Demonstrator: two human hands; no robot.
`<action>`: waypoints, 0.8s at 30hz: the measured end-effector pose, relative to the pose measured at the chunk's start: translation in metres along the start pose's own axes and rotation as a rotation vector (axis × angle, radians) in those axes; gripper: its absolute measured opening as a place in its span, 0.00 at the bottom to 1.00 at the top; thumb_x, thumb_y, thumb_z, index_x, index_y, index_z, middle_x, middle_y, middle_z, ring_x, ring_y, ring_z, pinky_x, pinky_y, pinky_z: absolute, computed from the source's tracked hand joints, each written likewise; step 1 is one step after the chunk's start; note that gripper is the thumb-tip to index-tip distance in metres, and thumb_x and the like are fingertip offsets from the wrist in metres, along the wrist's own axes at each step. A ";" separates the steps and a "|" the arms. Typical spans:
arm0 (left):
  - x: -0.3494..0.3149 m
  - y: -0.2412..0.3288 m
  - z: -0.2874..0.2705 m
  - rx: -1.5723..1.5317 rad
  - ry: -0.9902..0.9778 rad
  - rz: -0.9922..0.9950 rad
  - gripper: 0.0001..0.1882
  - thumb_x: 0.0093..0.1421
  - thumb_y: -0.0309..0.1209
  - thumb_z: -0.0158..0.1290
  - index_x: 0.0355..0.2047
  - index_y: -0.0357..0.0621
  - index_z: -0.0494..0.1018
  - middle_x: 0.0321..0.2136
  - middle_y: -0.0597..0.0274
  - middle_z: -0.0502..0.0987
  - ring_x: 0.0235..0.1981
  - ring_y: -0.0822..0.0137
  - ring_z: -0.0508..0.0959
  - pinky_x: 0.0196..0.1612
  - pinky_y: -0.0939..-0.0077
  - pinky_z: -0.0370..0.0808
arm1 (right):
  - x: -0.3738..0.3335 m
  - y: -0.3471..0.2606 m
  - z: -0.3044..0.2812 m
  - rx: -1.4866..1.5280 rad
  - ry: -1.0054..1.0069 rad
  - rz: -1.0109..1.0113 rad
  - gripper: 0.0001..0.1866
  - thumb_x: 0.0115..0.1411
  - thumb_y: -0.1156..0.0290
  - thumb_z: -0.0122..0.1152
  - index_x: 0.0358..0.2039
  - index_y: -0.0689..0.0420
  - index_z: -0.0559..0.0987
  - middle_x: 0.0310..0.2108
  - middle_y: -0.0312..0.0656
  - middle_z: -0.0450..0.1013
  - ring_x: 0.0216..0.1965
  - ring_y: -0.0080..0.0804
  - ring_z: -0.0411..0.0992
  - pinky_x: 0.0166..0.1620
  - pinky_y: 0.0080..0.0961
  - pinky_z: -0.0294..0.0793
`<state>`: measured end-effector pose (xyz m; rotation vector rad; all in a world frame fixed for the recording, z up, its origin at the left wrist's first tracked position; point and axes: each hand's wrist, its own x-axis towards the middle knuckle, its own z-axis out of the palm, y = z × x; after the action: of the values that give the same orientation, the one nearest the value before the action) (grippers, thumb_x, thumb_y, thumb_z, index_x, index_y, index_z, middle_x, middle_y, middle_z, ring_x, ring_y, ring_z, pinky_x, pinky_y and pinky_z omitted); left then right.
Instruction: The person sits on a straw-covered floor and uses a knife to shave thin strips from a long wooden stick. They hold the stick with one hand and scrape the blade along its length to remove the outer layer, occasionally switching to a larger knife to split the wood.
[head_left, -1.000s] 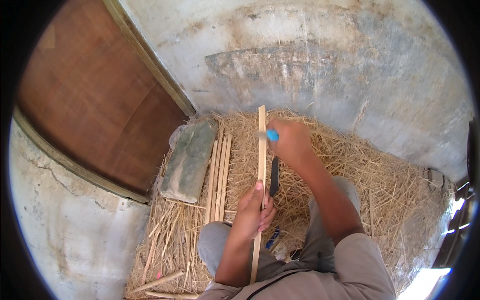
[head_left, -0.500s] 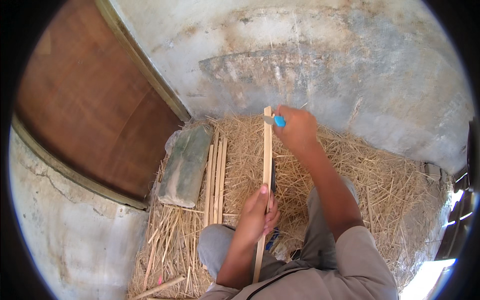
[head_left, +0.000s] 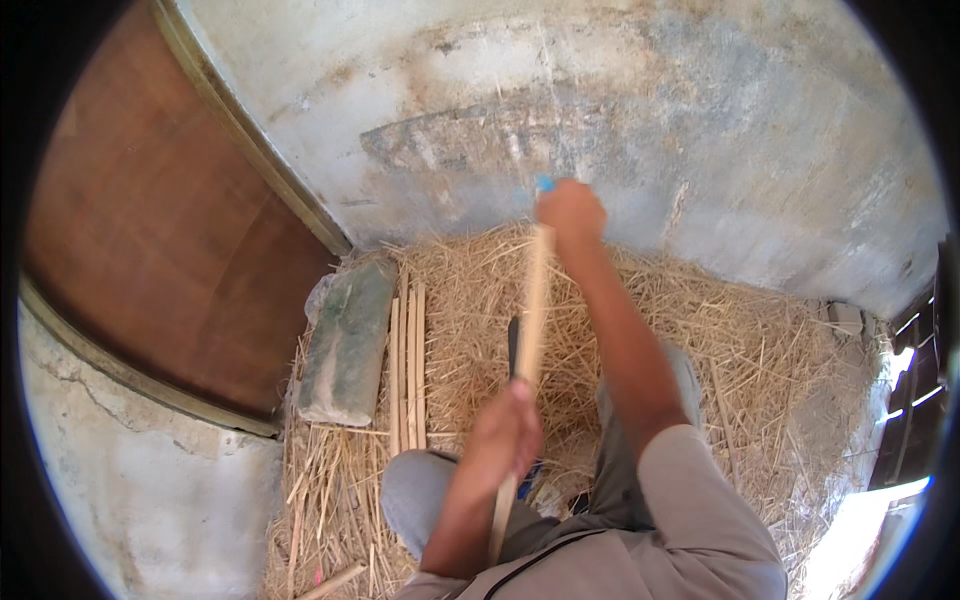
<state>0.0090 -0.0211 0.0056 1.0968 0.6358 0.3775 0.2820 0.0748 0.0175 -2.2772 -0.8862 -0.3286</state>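
The strip [head_left: 537, 300] looks like matt wood, the wall [head_left: 740, 150] rough plaster.

Strip [head_left: 536, 305] in left hand [head_left: 503, 430], slats [head_left: 411, 360] left, block [head_left: 346, 345] farther left

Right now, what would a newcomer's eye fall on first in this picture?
Probably the pale wooden strip at centre, gripped by the left hand, with the right hand near its upper end, holding a blurred blue tool. Then the brown panel at upper left, and the greenish slab on the straw beside thin strips.
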 end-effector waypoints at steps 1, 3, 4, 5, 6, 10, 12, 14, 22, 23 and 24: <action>-0.019 -0.002 0.014 -0.013 -0.069 -0.046 0.23 0.75 0.48 0.37 0.26 0.48 0.62 0.12 0.70 0.59 0.09 0.77 0.58 0.10 0.81 0.54 | 0.014 0.021 -0.005 0.051 0.111 0.071 0.09 0.59 0.67 0.60 0.25 0.56 0.81 0.19 0.47 0.77 0.20 0.42 0.77 0.26 0.36 0.74; -0.024 0.010 0.004 0.060 -0.021 0.009 0.23 0.75 0.48 0.37 0.27 0.48 0.62 0.12 0.71 0.59 0.09 0.78 0.58 0.10 0.81 0.54 | 0.025 0.010 -0.018 0.248 0.198 0.058 0.10 0.61 0.66 0.59 0.26 0.57 0.82 0.20 0.48 0.77 0.20 0.43 0.76 0.26 0.36 0.74; -0.022 0.007 -0.011 0.083 0.075 0.068 0.22 0.75 0.48 0.37 0.27 0.48 0.63 0.11 0.72 0.58 0.09 0.78 0.57 0.10 0.82 0.54 | 0.007 0.004 -0.038 0.324 0.140 -0.026 0.10 0.61 0.67 0.59 0.26 0.58 0.82 0.20 0.48 0.77 0.20 0.43 0.76 0.26 0.36 0.73; -0.016 0.003 -0.023 0.100 0.159 0.134 0.22 0.75 0.48 0.37 0.28 0.48 0.63 0.11 0.72 0.58 0.09 0.78 0.56 0.10 0.82 0.53 | -0.007 0.005 -0.051 0.389 0.091 -0.114 0.10 0.61 0.68 0.59 0.27 0.59 0.82 0.21 0.48 0.77 0.20 0.43 0.75 0.26 0.36 0.73; -0.009 0.007 -0.032 0.060 0.150 0.157 0.22 0.75 0.48 0.37 0.27 0.48 0.63 0.12 0.72 0.58 0.09 0.79 0.57 0.11 0.82 0.54 | -0.014 0.015 -0.050 0.424 0.012 -0.155 0.09 0.60 0.69 0.59 0.28 0.60 0.82 0.21 0.48 0.76 0.19 0.43 0.74 0.26 0.36 0.72; 0.000 0.008 -0.019 0.257 0.344 0.250 0.20 0.75 0.43 0.40 0.26 0.46 0.63 0.14 0.73 0.60 0.11 0.82 0.59 0.12 0.83 0.56 | -0.046 0.014 -0.028 0.671 0.062 -0.409 0.07 0.59 0.72 0.62 0.30 0.63 0.80 0.18 0.47 0.72 0.17 0.42 0.70 0.26 0.36 0.71; -0.002 0.004 -0.013 0.381 0.348 0.339 0.20 0.75 0.42 0.41 0.26 0.46 0.64 0.14 0.73 0.61 0.12 0.82 0.59 0.13 0.83 0.57 | -0.057 -0.005 -0.019 0.786 0.133 -0.503 0.07 0.58 0.71 0.63 0.30 0.63 0.79 0.16 0.46 0.70 0.15 0.41 0.68 0.25 0.35 0.70; 0.001 0.003 -0.006 0.438 0.341 0.388 0.20 0.75 0.42 0.41 0.26 0.45 0.64 0.15 0.72 0.62 0.12 0.82 0.60 0.13 0.84 0.57 | -0.067 -0.013 -0.009 0.870 0.034 -0.510 0.07 0.58 0.70 0.64 0.30 0.61 0.79 0.13 0.46 0.68 0.14 0.40 0.67 0.24 0.34 0.69; 0.004 0.006 0.000 0.380 0.350 0.378 0.21 0.75 0.42 0.41 0.25 0.45 0.64 0.15 0.73 0.62 0.13 0.82 0.61 0.15 0.85 0.57 | -0.082 -0.023 -0.012 0.836 -0.302 -0.394 0.04 0.55 0.72 0.64 0.29 0.58 0.81 0.16 0.47 0.70 0.17 0.41 0.72 0.25 0.34 0.70; 0.004 0.007 -0.001 0.386 0.351 0.371 0.21 0.75 0.42 0.41 0.25 0.45 0.64 0.15 0.73 0.62 0.13 0.82 0.60 0.16 0.85 0.57 | -0.082 -0.022 -0.012 0.813 -0.263 -0.450 0.04 0.55 0.72 0.64 0.28 0.58 0.80 0.16 0.47 0.70 0.17 0.41 0.72 0.24 0.35 0.69; 0.003 0.007 -0.001 0.388 0.354 0.362 0.21 0.75 0.42 0.40 0.25 0.45 0.64 0.15 0.73 0.62 0.14 0.82 0.60 0.16 0.85 0.58 | -0.083 -0.022 -0.013 0.817 -0.282 -0.458 0.04 0.57 0.72 0.64 0.30 0.59 0.81 0.17 0.47 0.71 0.18 0.37 0.72 0.24 0.33 0.69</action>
<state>0.0108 -0.0161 0.0111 1.5410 0.8458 0.7964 0.2060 0.0360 0.0006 -1.3701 -1.3786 0.1579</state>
